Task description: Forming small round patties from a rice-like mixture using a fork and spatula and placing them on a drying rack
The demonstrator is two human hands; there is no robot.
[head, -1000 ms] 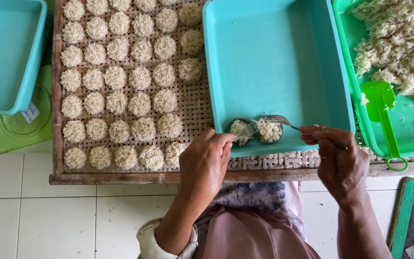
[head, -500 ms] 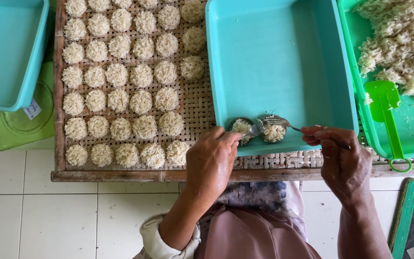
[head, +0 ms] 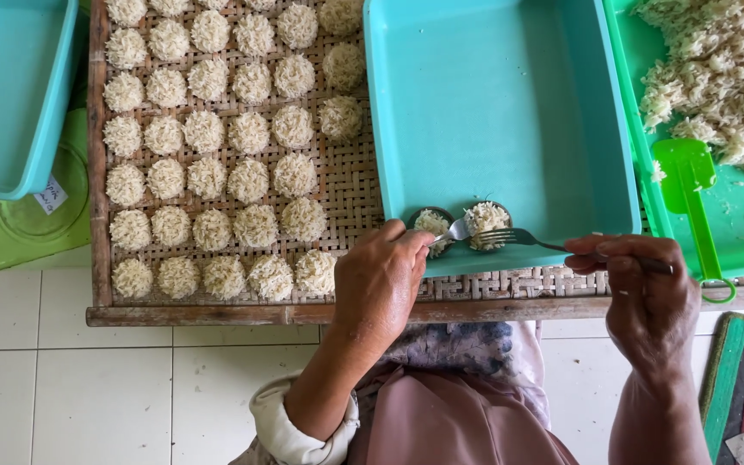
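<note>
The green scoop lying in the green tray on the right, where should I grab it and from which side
Probably by its long handle, coming from the near edge of the green tray. The green scoop lies flat, blade toward the heap of rice strands and handle toward you, its looped end at the tray's near rim, close beside the right hand, with no strands on it.

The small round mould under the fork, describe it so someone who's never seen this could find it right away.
Start at the large turquoise plastic tray in the middle, resting on the woven bamboo mat. Along its near edge sit two small dark round moulds; take the one nearer the right hand, whose metal fork touches it. Its white shredded filling is heaped, while its neighbour sits by the left hand.
</note>
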